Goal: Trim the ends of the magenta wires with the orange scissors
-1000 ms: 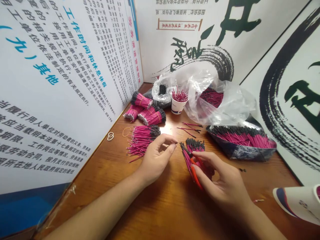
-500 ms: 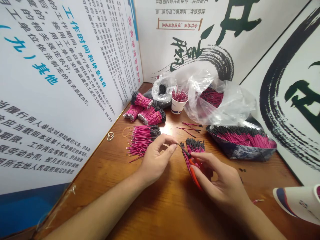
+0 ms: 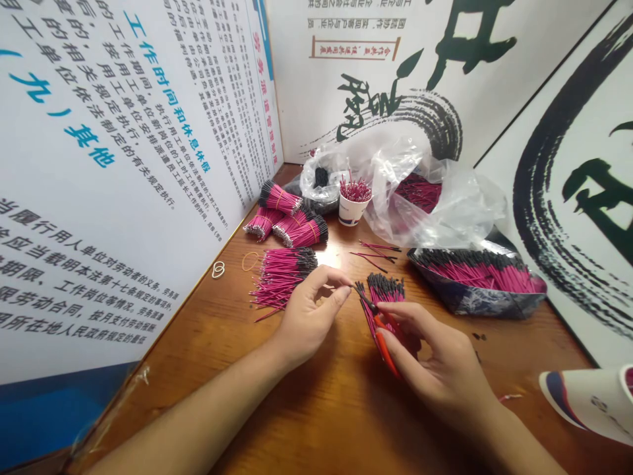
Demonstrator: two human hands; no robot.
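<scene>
Head view. The right hand (image 3: 440,359) holds pliers (image 3: 387,354) with smooth red-orange handles and a dark, slender nose; its grip is closed around the handles. The left hand (image 3: 311,320) has thumb and index finger drawn to a narrow pinch at the plier tip. Whether a piece sits between these fingertips cannot be told.

Magenta wires (image 3: 390,285) with matte black ends lie on the table just beyond and partly behind the pliers. A flat wire pile (image 3: 281,270), black ends to the right, lies beside the left hand. Behind it, wire bundles (image 3: 301,231) are stacked as tight cylinders bound with thin bands. Loose wires (image 3: 378,253) lie beyond the pliers.

A paper cup (image 3: 351,214) holds upright wires beside a crinkled clear plastic bag (image 3: 467,204). A dark, shallow tray (image 3: 489,305) holds more black-ended wires. The wooden table (image 3: 277,422) has a glossy brown grain.

The left panel (image 3: 123,218) is printed in Chinese: blue "工作时间和休息休假" and "其他", pink "劳务派遣管理制度". The back panel (image 3: 297,119) carries inverted brush lettering. A second paper cup (image 3: 583,406) bears dark blue print; its mark is too small to read.
</scene>
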